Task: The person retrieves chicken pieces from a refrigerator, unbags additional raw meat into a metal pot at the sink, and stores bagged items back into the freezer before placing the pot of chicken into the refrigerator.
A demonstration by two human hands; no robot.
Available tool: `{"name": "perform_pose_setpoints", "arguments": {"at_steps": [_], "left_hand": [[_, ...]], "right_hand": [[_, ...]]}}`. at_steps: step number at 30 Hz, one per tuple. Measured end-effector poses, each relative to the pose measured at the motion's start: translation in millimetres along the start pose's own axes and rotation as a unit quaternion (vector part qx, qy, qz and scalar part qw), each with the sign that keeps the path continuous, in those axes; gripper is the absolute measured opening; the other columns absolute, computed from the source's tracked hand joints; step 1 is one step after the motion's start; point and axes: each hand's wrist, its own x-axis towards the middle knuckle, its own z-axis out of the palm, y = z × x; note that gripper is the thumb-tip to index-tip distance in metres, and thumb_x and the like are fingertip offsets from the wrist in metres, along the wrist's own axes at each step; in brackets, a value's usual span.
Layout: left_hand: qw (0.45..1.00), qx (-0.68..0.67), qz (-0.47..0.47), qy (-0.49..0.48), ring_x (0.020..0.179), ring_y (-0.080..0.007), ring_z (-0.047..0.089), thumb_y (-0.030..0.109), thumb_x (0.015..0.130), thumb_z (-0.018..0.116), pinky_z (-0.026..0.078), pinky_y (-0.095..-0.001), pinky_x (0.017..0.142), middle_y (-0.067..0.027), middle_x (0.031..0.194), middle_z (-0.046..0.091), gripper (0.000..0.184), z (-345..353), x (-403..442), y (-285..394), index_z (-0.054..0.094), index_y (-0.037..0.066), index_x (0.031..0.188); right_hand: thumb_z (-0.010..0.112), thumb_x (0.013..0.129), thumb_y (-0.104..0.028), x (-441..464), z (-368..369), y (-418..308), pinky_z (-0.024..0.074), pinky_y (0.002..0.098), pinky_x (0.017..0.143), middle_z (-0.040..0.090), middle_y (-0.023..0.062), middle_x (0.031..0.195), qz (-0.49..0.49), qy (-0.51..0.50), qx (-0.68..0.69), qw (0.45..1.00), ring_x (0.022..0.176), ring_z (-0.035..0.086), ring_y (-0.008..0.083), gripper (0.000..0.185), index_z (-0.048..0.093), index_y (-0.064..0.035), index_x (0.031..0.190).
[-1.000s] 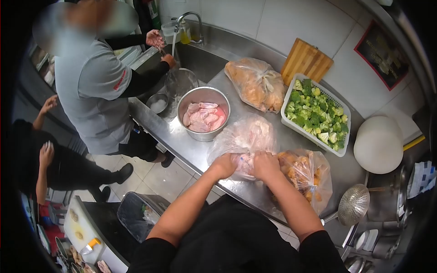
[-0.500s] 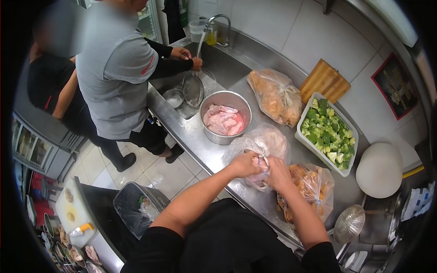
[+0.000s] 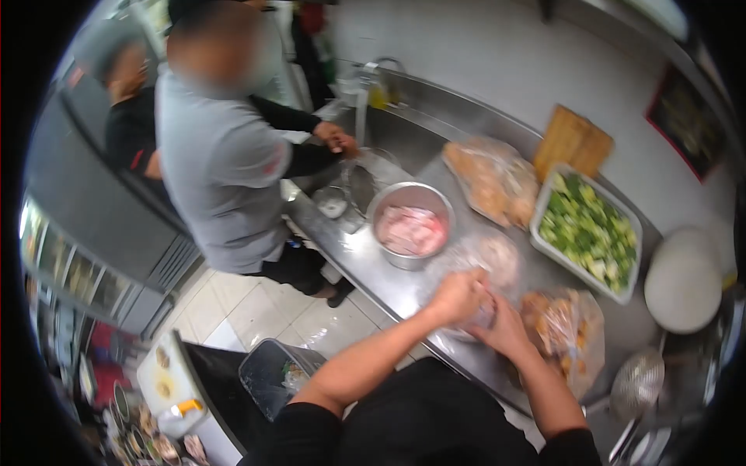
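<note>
Three bulging clear plastic bags [image 3: 499,258], yes, we make it three! Two bare hands before us: one left hand [image 3: 458,297], one right hand [image 3: 503,328]. Now we tick off one round silver metal pot [image 3: 406,261], one white rectangular plastic basket [image 3: 581,267], one brown wooden cutting board [image 3: 573,141], one pale flat cutting board [image 3: 175,373]. We spot one perforated round metal skimmer [image 3: 639,380], one grey plastic bin [image 3: 260,378], one dark red-edged sign [image 3: 688,120]. And co-workers? We count two: one grey-shirted person [image 3: 225,171], one black-clad person [image 3: 130,124]!
</note>
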Motion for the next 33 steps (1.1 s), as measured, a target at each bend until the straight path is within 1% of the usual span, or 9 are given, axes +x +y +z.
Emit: {"name": "perform_pose_setpoints", "arguments": {"at_steps": [4,7,8,16,20,21,25,28,33], "left_hand": [[1.0,-0.009,-0.007,-0.023,0.066,-0.0146,0.062,0.009,0.086,0.059,0.049,-0.0299,0.062,-0.0109,0.069,0.064,0.006,-33,-6,32,0.062,0.004,0.086],[0.998,-0.034,0.047,0.01,0.066,-0.0354,0.065,0.018,0.087,0.059,0.05,-0.04,0.061,-0.0213,0.069,0.063,0.015,-50,4,42,0.063,0.004,0.086],[0.997,-0.041,0.061,0.003,0.064,-0.0311,0.064,0.017,0.087,0.058,0.049,-0.0379,0.06,-0.0182,0.068,0.063,0.014,-57,8,49,0.063,0.003,0.086],[0.975,-0.219,0.027,-0.017,0.077,-0.008,0.053,0.008,0.093,0.05,0.046,-0.0239,0.069,0.0021,0.085,0.06,0.009,-102,66,84,0.058,0.004,0.092],[0.989,0.087,0.095,0.069,0.093,-0.0204,0.063,0.014,0.091,0.057,0.051,-0.0306,0.081,-0.0131,0.099,0.064,0.025,-128,74,80,0.058,0.0,0.112],[0.996,0.066,0.049,0.039,0.098,-0.0389,0.062,0.027,0.078,0.069,0.05,-0.0402,0.089,-0.0305,0.121,0.051,0.056,-137,70,80,0.054,0.003,0.126],[0.939,0.318,0.099,0.089,0.119,-0.0499,0.047,0.03,0.063,0.08,0.045,-0.0438,0.098,-0.0341,0.146,0.02,0.097,-136,60,69,0.032,0.015,0.146],[0.925,0.362,-0.038,0.111,0.124,-0.048,0.043,0.033,0.064,0.079,0.042,-0.0494,0.1,-0.031,0.144,0.027,0.089,-132,63,62,0.039,0.018,0.142],[0.924,0.315,-0.036,0.215,0.108,-0.0438,0.051,0.03,0.068,0.071,0.047,-0.0493,0.089,-0.0139,0.123,0.052,0.055,-144,78,6,0.055,0.009,0.116]], "right_hand": [[0.087,0.058,-0.038,5,3,-4,0.041,0.0415,0.101,0.052,0.025,0.128,0.008,-0.013,0.054,0.998,0.12,0.051,0.0364,0.1,0.038,0.0021,0.136],[0.089,0.056,-0.039,18,1,7,0.0378,0.0396,0.105,0.046,0.0254,0.136,-0.023,-0.021,0.159,0.987,0.126,0.047,0.0336,0.109,0.032,0.0028,0.14],[0.09,0.056,-0.038,23,-2,9,0.0368,0.039,0.107,0.044,0.0253,0.138,-0.025,-0.031,0.205,0.978,0.128,0.046,0.0324,0.112,0.031,0.0031,0.141],[0.08,0.067,-0.013,73,-17,-18,0.046,0.0353,0.097,0.049,0.0122,0.128,-0.013,-0.052,0.715,0.697,0.115,0.052,0.0225,0.09,0.028,-0.0065,0.141],[0.073,0.071,-0.012,100,-28,-47,0.0493,0.0351,0.09,0.056,0.0102,0.117,0.039,0.053,0.638,0.768,0.105,0.058,0.0221,0.07,0.041,-0.0044,0.132],[0.072,0.071,-0.012,106,-33,-54,0.0496,0.0351,0.089,0.059,0.0103,0.114,0.041,0.083,0.601,0.794,0.103,0.06,0.0224,0.065,0.045,-0.0033,0.128],[0.072,0.069,-0.014,147,-32,-63,0.0503,0.0351,0.083,0.067,0.0136,0.101,-0.05,0.171,0.384,0.906,0.093,0.065,0.0242,0.046,0.06,0.0002,0.111],[0.073,0.068,-0.016,168,-26,-83,0.0508,0.0357,0.081,0.069,0.0191,0.098,-0.105,0.161,0.271,0.943,0.091,0.067,0.0266,0.042,0.064,-0.0002,0.107],[0.073,0.067,-0.021,190,-10,-107,0.051,0.0378,0.08,0.068,0.0205,0.096,-0.045,0.125,0.21,0.969,0.092,0.067,0.0323,0.046,0.065,-0.0041,0.109]]}}
